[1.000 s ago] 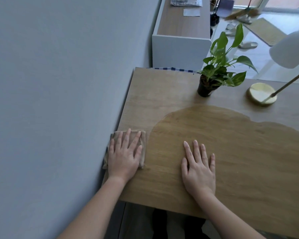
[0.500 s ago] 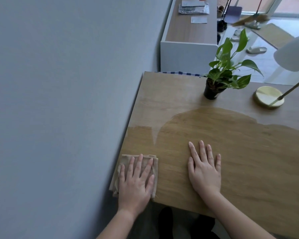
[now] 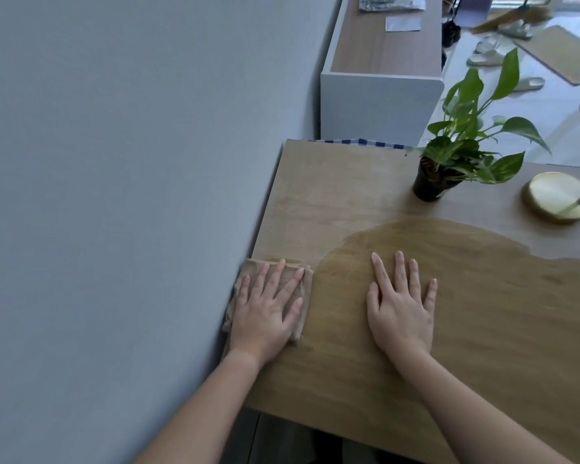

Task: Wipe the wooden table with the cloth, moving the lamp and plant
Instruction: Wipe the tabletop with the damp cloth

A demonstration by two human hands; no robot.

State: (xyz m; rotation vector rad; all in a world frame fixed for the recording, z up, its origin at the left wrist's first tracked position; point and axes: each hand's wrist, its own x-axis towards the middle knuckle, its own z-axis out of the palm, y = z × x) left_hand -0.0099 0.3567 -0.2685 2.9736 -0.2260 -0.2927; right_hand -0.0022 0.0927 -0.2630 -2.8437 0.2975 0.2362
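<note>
- Near-left of the plant (image 3: 466, 142), well apart from it, the left hand (image 3: 265, 309) presses the cloth (image 3: 255, 266) flat, fingers spread wide, at the wooden table's (image 3: 332, 195) wall-side edge.
- Right hand (image 3: 400, 313) lies nearer the plant, palm down, fingers straight and holding nothing.
- Likely risks: the cloth seems to lap over that edge and could slip off; a stroke toward the plant could tip its small pot.
- Cloth: beige, folded, limp. Tabletop: smooth grain, darker where damp. Lamp base (image 3: 558, 197), right of the plant: a brassy disc.
</note>
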